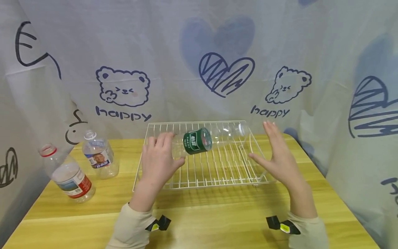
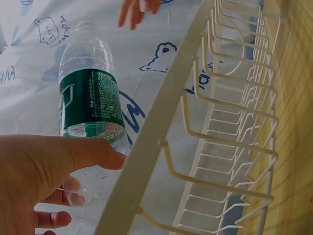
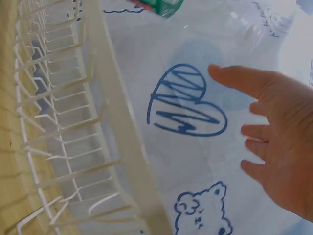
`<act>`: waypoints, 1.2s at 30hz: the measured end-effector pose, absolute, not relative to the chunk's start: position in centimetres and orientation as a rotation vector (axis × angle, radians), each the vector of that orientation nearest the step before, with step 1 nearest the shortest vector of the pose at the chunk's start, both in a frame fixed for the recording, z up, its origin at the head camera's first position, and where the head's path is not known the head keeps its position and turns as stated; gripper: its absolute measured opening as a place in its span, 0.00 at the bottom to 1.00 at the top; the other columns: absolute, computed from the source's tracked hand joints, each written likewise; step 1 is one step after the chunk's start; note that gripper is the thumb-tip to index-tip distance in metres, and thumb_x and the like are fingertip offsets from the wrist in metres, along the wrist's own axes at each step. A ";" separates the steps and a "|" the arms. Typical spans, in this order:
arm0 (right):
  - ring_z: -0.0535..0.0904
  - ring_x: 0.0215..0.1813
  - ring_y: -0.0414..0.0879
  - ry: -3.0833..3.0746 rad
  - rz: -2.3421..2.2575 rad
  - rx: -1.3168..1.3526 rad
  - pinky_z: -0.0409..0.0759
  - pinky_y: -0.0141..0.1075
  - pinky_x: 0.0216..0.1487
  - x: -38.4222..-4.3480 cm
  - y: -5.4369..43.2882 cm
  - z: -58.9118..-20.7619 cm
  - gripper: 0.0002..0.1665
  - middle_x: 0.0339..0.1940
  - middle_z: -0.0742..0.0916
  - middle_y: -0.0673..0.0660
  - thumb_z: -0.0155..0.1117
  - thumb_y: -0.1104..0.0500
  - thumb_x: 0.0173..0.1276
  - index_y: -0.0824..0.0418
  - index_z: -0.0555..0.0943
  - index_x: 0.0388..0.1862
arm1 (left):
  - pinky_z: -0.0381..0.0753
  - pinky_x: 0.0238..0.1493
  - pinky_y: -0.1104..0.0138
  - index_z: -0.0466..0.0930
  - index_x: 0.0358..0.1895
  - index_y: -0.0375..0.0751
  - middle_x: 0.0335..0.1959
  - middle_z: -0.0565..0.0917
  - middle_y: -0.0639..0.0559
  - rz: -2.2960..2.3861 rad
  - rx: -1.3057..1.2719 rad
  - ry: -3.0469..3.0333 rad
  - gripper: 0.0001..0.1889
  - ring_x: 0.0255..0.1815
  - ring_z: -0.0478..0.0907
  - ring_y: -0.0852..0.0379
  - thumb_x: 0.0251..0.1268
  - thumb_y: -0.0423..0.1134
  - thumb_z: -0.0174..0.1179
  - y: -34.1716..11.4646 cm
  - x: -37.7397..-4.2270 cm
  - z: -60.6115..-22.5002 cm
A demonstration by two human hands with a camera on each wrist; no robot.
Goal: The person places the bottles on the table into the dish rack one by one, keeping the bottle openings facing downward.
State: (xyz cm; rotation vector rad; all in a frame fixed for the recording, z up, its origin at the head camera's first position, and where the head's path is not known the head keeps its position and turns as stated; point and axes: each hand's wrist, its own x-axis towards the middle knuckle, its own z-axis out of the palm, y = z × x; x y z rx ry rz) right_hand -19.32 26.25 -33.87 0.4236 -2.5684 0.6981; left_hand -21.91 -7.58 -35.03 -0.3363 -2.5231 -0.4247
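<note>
A clear plastic bottle with a green label [image 1: 193, 142] lies sideways above the white wire rack [image 1: 202, 186], its neck and white cap pointing right. My left hand [image 1: 160, 157] grips the bottle by its bottom end, thumb on the near side and fingers on the far side; the left wrist view shows the thumb [image 2: 98, 152] across its lower part. To the right of the cap, my right hand [image 1: 281, 160] is held with fingers straight and thumb spread, holding nothing. In the right wrist view that hand [image 3: 288, 132] is apart from the bottle's green label [image 3: 164, 6].
Two uncapped clear bottles stand on the wooden table [image 1: 211, 221] at the left: one with a red and white label [image 1: 73, 185], the other with a blue label [image 1: 100, 159]. A printed curtain [image 1: 174, 45] hangs behind the table and along both sides.
</note>
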 end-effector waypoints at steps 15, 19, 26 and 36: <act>0.58 0.78 0.57 -2.197 0.401 0.800 0.52 0.43 0.79 -19.3 24.5 -34.1 0.49 0.72 0.71 0.64 0.53 0.31 0.67 0.65 0.64 0.73 | 0.72 0.45 0.57 0.71 0.62 0.43 0.58 0.78 0.48 -0.276 -0.481 -2.462 0.43 0.51 0.72 0.45 0.38 0.52 0.78 -6.6 -21.9 -36.2; 0.63 0.75 0.60 -2.237 0.415 0.803 0.59 0.49 0.76 -19.4 24.5 -34.5 0.52 0.71 0.73 0.63 0.70 0.40 0.56 0.64 0.64 0.73 | 0.71 0.42 0.58 0.72 0.61 0.44 0.57 0.78 0.49 -0.248 -0.510 -2.403 0.42 0.50 0.72 0.46 0.37 0.51 0.78 -6.4 -21.9 -36.3; 0.71 0.69 0.61 -2.376 0.400 0.791 0.68 0.57 0.67 -19.7 24.5 -35.1 0.52 0.67 0.77 0.63 0.78 0.50 0.47 0.63 0.67 0.71 | 0.69 0.41 0.59 0.72 0.61 0.43 0.56 0.79 0.49 -0.233 -0.543 -2.294 0.42 0.47 0.72 0.47 0.37 0.48 0.78 -6.4 -22.0 -36.3; 0.77 0.62 0.59 -2.253 0.570 0.905 0.65 0.33 0.72 -19.7 23.5 -35.6 0.44 0.61 0.82 0.62 0.78 0.58 0.46 0.65 0.74 0.64 | 0.69 0.39 0.59 0.73 0.58 0.42 0.55 0.79 0.47 -0.291 -0.554 -2.196 0.40 0.47 0.72 0.46 0.35 0.42 0.79 -6.8 -22.3 -36.1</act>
